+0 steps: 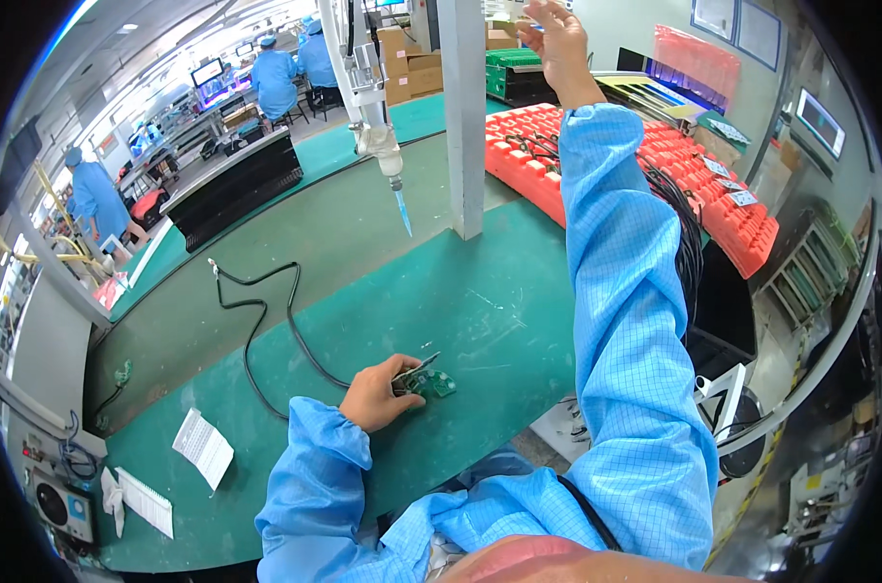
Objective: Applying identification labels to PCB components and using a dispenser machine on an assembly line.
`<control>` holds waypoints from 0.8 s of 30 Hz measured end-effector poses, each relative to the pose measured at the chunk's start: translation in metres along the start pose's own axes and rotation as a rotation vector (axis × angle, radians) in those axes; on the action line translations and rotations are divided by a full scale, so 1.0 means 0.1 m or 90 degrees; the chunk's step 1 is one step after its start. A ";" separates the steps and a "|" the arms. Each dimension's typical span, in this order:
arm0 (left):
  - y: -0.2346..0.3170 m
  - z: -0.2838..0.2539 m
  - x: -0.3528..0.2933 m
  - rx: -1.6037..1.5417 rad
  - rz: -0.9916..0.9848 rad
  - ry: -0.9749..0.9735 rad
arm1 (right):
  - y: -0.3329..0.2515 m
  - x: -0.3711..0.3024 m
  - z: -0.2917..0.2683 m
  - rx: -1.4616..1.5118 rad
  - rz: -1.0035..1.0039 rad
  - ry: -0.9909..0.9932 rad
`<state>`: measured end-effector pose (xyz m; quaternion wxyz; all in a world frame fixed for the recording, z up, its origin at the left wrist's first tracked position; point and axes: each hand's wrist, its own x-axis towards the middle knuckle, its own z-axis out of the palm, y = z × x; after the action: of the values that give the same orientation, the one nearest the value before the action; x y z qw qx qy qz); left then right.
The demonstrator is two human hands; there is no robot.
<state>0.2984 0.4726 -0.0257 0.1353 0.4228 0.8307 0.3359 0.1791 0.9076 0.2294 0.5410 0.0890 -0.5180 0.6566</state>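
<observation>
My left hand [371, 396] rests low over the green work mat [460, 325], its fingers closed on a small green circuit board [431, 384] with metal parts. A black cable [300, 345] runs from beside this hand in a loop to a small connector end [214, 266] at the far left. My right hand [561, 51] is raised far out at the top edge, fingers bent toward the thumb. Whatever lies between those fingertips is too small to make out. Below that hand stand red slotted trays [524, 170].
A white dispenser arm with a blue tapered tip [403, 212] hangs over the bench beside a grey post [462, 126]. Black cables [682, 228] drape past my right sleeve. Paper [204, 449], a notepad [146, 500] and a dial box [60, 503] are at left. Co-workers [274, 83] are behind.
</observation>
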 end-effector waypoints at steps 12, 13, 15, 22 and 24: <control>-0.30 -0.04 -0.12 -0.757 -0.252 0.252 | -0.20 -0.66 0.29 0.138 -0.160 0.074; -0.32 -0.05 -0.08 -0.800 -0.227 0.257 | -0.14 -0.74 0.15 0.121 -0.173 0.038; -0.37 -0.04 0.01 -0.830 -0.190 0.312 | -0.18 -1.25 0.17 0.060 -0.166 -0.069; -0.48 -0.07 0.09 -0.756 -0.157 0.484 | 0.16 -3.21 0.82 0.046 0.140 -0.432; -0.43 -0.05 0.10 -0.743 -0.174 0.496 | 0.36 -3.41 0.82 0.001 0.189 -0.476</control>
<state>0.2632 0.4603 -0.0503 0.0738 0.0230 0.5491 0.8322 0.2499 0.6377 0.0144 0.2140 0.2463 -0.6861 0.6502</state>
